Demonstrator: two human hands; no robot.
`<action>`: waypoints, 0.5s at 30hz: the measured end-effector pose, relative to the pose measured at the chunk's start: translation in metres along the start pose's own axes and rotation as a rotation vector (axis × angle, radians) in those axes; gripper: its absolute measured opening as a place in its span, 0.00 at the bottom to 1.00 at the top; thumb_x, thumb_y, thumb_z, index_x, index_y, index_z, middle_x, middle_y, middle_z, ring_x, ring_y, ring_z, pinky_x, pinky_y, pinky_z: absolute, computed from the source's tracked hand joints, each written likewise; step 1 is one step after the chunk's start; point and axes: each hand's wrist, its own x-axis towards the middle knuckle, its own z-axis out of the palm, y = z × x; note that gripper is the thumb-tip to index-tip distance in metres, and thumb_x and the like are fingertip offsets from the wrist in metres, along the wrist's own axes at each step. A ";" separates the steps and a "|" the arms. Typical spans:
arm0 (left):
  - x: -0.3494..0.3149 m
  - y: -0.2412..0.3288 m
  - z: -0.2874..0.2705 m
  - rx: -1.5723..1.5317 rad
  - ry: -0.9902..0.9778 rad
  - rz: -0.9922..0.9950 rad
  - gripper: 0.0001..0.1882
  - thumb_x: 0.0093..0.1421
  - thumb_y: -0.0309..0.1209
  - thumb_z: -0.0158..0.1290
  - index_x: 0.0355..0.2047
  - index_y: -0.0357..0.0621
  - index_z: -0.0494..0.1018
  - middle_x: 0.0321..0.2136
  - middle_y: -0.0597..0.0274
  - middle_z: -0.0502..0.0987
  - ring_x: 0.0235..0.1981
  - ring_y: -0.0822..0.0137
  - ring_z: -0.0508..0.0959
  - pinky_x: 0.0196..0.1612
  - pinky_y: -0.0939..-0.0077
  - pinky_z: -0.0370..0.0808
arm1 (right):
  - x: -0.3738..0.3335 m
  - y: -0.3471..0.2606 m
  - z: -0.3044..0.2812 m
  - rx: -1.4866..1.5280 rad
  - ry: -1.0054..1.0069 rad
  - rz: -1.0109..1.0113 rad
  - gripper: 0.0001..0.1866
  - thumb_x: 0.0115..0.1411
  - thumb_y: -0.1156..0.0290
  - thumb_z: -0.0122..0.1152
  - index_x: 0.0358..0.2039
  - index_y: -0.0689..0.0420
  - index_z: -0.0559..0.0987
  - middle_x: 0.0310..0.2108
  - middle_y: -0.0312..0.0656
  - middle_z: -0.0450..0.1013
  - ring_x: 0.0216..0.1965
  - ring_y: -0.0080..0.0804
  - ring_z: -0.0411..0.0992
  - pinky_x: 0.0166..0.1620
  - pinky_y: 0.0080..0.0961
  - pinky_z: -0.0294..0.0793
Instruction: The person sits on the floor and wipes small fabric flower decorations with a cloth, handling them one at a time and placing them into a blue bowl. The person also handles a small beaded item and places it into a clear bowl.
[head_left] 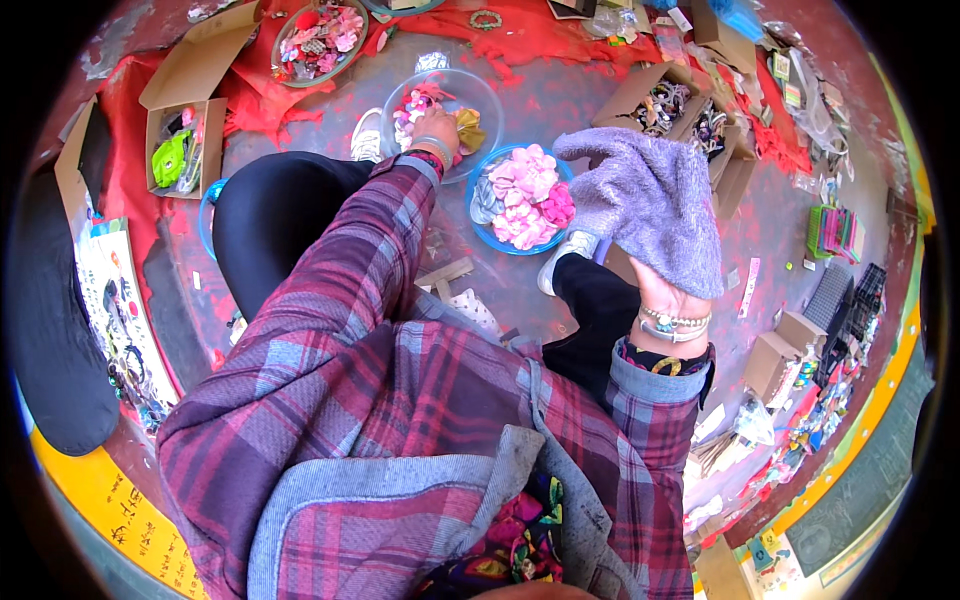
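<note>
My left hand (437, 132) reaches down into a clear plastic bowl (487, 100), its fingers curled among pink, white and mustard fabric pieces. What they grip is hidden. To the right of that bowl stands a blue-rimmed basin (520, 250) of pink, magenta and grey fabric flowers (524, 178). My right hand (668, 292) holds up a fluffy grey-purple cloth (650, 190) on the right, close to the basin. The cloth drapes over the hand and covers the fingers; the palm's base and braceleted wrist show.
An open cardboard box (213, 150) with a bright green item stands at left, near a round tray (277, 45) of red and pink ornaments. Boxes of dark small goods (665, 105) are at upper right. A green and pink basket (835, 233) lies farther right. My shoes (368, 135) flank the bowls.
</note>
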 end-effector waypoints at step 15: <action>-0.028 0.032 -0.168 -2.090 -0.508 0.243 0.12 0.56 0.29 0.45 0.39 0.36 0.65 0.30 0.55 0.73 0.35 0.61 0.74 0.44 0.66 0.70 | 0.003 -0.011 -0.029 -0.008 -0.228 -0.080 0.18 0.62 0.61 0.38 0.34 0.66 0.68 0.37 0.58 0.67 0.35 0.42 0.68 0.36 0.33 0.71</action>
